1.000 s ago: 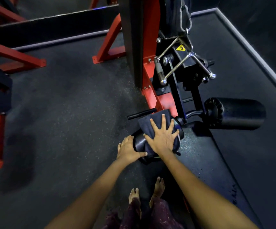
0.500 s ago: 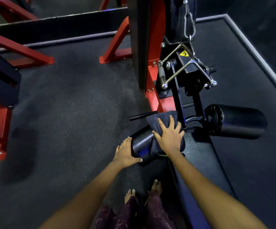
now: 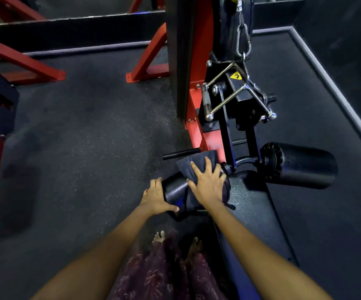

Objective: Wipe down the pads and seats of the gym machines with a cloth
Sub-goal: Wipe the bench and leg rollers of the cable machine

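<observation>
A dark cloth (image 3: 196, 169) lies draped over the black roller pad (image 3: 175, 189) beside the seat (image 3: 253, 204).

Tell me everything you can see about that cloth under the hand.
The cloth is dark navy, soft-looking fabric, draped over the left roller pad near the machine's post. The right hand presses it flat with spread fingers. Its far edge hangs toward the red frame; a corner trails onto the seat.
</observation>
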